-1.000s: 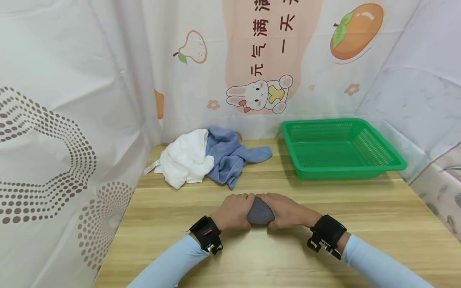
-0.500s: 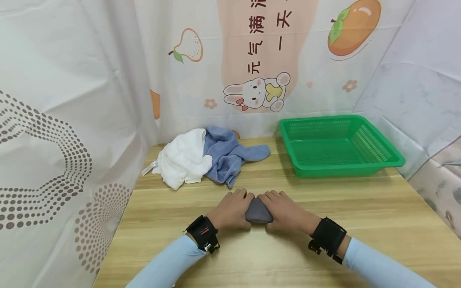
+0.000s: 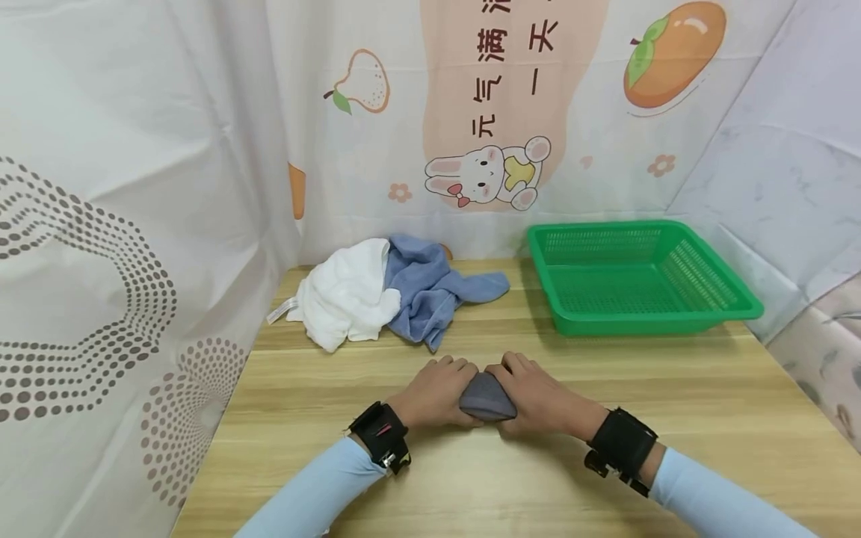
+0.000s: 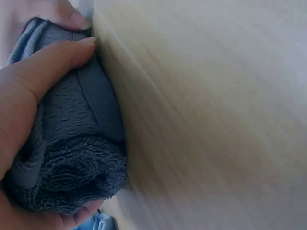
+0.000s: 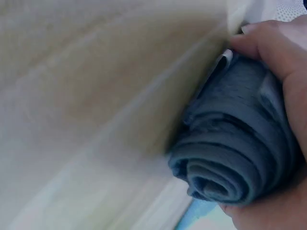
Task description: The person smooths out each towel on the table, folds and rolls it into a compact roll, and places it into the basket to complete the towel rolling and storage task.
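Note:
A dark grey towel (image 3: 486, 397), rolled into a short thick bundle, lies between my two hands near the middle of the table. My left hand (image 3: 437, 394) grips its left end, thumb on the near side and fingers over the far side. From the other end my right hand (image 3: 538, 396) grips it the same way. The left wrist view shows the rolled towel (image 4: 72, 124) with a fuzzy end and a smooth hem band. Spiral layers show at the opposite end of the towel (image 5: 225, 158) in the right wrist view. Parts of the roll are hidden under the fingers.
A crumpled white towel (image 3: 346, 295) and a crumpled blue towel (image 3: 430, 288) lie side by side at the back left of the wooden table (image 3: 323, 388). A green plastic basket (image 3: 646, 325) stands at the back right. Patterned curtains (image 3: 363, 179) hang behind and beside the table.
Both hands stay on the rolled grey towel, which has turned slightly between them so a hem band now faces the near side. The head view has shifted a little.

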{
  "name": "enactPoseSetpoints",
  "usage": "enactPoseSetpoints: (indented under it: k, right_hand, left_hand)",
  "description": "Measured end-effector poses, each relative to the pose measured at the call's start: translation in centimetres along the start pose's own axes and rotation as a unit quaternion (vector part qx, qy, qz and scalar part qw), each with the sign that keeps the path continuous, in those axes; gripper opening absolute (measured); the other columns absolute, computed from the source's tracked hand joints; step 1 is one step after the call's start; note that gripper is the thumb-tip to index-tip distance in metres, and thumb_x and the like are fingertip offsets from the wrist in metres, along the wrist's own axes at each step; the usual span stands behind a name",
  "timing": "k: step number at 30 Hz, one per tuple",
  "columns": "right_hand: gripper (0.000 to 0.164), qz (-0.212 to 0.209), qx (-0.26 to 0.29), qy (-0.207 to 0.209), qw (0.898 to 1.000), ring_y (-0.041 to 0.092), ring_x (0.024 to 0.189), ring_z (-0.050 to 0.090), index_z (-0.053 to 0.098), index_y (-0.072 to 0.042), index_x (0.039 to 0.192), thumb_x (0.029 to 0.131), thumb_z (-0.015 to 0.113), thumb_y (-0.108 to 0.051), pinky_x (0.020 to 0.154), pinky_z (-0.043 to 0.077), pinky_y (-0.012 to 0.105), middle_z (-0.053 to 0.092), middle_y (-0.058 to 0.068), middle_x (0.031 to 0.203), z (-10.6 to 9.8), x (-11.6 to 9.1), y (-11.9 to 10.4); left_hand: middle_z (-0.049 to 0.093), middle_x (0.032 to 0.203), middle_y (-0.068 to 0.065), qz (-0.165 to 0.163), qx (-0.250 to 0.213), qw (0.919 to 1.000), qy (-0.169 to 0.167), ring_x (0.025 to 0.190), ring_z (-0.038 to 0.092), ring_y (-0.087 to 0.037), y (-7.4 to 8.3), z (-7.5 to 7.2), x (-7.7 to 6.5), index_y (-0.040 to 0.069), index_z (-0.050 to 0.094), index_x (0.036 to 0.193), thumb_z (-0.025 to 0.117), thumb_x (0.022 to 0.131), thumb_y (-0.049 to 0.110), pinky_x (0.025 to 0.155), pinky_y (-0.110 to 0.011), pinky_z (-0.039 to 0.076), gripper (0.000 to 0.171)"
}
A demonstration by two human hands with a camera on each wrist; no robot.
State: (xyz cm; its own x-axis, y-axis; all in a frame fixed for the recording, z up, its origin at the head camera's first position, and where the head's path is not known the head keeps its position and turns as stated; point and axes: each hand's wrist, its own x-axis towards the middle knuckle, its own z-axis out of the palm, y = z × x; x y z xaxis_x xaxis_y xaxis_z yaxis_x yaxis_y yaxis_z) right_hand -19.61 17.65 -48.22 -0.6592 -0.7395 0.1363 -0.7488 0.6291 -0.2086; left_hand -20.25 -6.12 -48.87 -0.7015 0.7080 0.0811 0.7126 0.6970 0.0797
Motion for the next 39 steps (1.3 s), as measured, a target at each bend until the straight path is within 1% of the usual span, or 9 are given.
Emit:
enactPoseSetpoints:
  k: [6, 13, 15, 18, 21, 24, 29, 34, 39]
  right_hand:
    - [0.069, 0.013, 0.072, -0.045, 0.996, 0.015, 0.091, 0.054, 0.061, -0.004, 0.128, 0.07, 0.089, -0.028, 0.077, 0.052, 0.035, 0.057, 0.001, 0.106, -0.7, 0.4, 0.5]
    - [0.06, 0.042, 0.175, -0.067, 0.982, 0.004, 0.086, 0.061, 0.063, -0.011, 0.131, 0.077, 0.085, -0.022, 0.074, 0.053, 0.028, 0.065, -0.01, 0.104, -2.3, -1.5, 1.1]
    - [0.062, 0.054, 0.179, -0.055, 0.981, 0.003, 0.082, 0.06, 0.061, -0.009, 0.133, 0.077, 0.084, -0.021, 0.07, 0.052, 0.027, 0.065, -0.01, 0.1, -3.2, -2.4, 1.3]
    - [0.064, 0.086, 0.19, -0.03, 0.977, 0.004, 0.072, 0.061, 0.058, -0.005, 0.135, 0.078, 0.083, -0.021, 0.061, 0.052, 0.027, 0.065, -0.007, 0.091, -4.7, -3.6, 2.0]
    - [0.066, 0.123, 0.195, 0.015, 0.973, 0.007, 0.068, 0.062, 0.055, -0.001, 0.136, 0.079, 0.083, -0.021, 0.056, 0.053, 0.027, 0.066, -0.002, 0.087, -6.3, -4.4, 3.2]
    - [0.07, 0.162, 0.189, 0.065, 0.966, 0.013, 0.076, 0.065, 0.052, 0.002, 0.14, 0.082, 0.082, -0.023, 0.059, 0.054, 0.029, 0.069, 0.007, 0.094, -7.8, -4.4, 4.2]
    - [0.08, 0.239, 0.186, 0.115, 0.946, 0.03, 0.089, 0.069, 0.043, 0.007, 0.148, 0.09, 0.078, -0.034, 0.067, 0.058, 0.038, 0.067, 0.024, 0.11, -10.3, -4.9, 6.1]
    - [0.086, 0.306, 0.217, 0.116, 0.92, 0.041, 0.105, 0.064, 0.035, 0.006, 0.153, 0.095, 0.071, -0.047, 0.079, 0.057, 0.049, 0.06, 0.03, 0.125, -12.1, -5.3, 7.9]
    - [0.092, 0.333, 0.259, 0.106, 0.9, 0.042, 0.115, 0.06, 0.031, 0.002, 0.156, 0.095, 0.07, -0.053, 0.085, 0.056, 0.049, 0.055, 0.029, 0.135, -12.6, -5.8, 8.8]
  left_hand:
    - [0.063, 0.112, 0.005, 0.029, -0.087, 0.9956, -0.02, 0.095, 0.058, -0.008, -1.8, -0.2, -0.3, 0.015, 0.059, 0.133, 0.085, 0.077, 0.058, 0.084, -0.026, 0.047, 0.075]
    - [0.064, 0.104, 0.013, 0.033, -0.242, 0.9682, -0.054, 0.091, 0.059, 0.0, -3.4, -0.6, -1.4, 0.018, 0.063, 0.125, 0.087, 0.077, 0.056, 0.081, -0.019, 0.049, 0.065]
    - [0.067, 0.096, 0.012, 0.026, -0.247, 0.9674, -0.048, 0.083, 0.062, 0.0, -3.9, -0.9, -1.4, 0.015, 0.069, 0.115, 0.087, 0.078, 0.054, 0.076, -0.019, 0.051, 0.057]
    - [0.07, 0.091, 0.007, 0.012, -0.211, 0.9771, -0.025, 0.08, 0.063, -0.002, -4.6, -1.0, -1.1, 0.01, 0.072, 0.109, 0.083, 0.087, 0.043, 0.074, -0.02, 0.052, 0.041]
    - [0.073, 0.1, 0.0, 0.012, -0.172, 0.9849, 0.013, 0.089, 0.067, -0.009, -4.5, -1.2, -0.4, 0.005, 0.074, 0.113, 0.075, 0.096, 0.026, 0.082, -0.024, 0.054, 0.027]
    - [0.071, 0.111, -0.005, 0.039, -0.149, 0.9866, 0.053, 0.101, 0.067, -0.017, -3.5, -1.4, 1.1, 0.004, 0.073, 0.116, 0.069, 0.1, 0.018, 0.091, -0.029, 0.053, 0.022]
    - [0.066, 0.12, -0.007, 0.099, -0.104, 0.9785, 0.148, 0.112, 0.061, -0.02, 0.3, -1.5, 6.7, 0.006, 0.07, 0.122, 0.066, 0.101, 0.014, 0.099, -0.03, 0.049, 0.023]
    - [0.061, 0.125, -0.007, 0.098, -0.072, 0.9649, 0.233, 0.117, 0.056, -0.021, 3.3, -1.5, 12.6, 0.008, 0.066, 0.126, 0.067, 0.102, 0.015, 0.103, -0.028, 0.044, 0.026]
    - [0.068, 0.116, -0.005, 0.099, -0.025, 0.9582, 0.267, 0.108, 0.059, -0.02, 4.8, -1.1, 15.9, 0.01, 0.075, 0.115, 0.072, 0.099, 0.018, 0.098, -0.029, 0.045, 0.018]
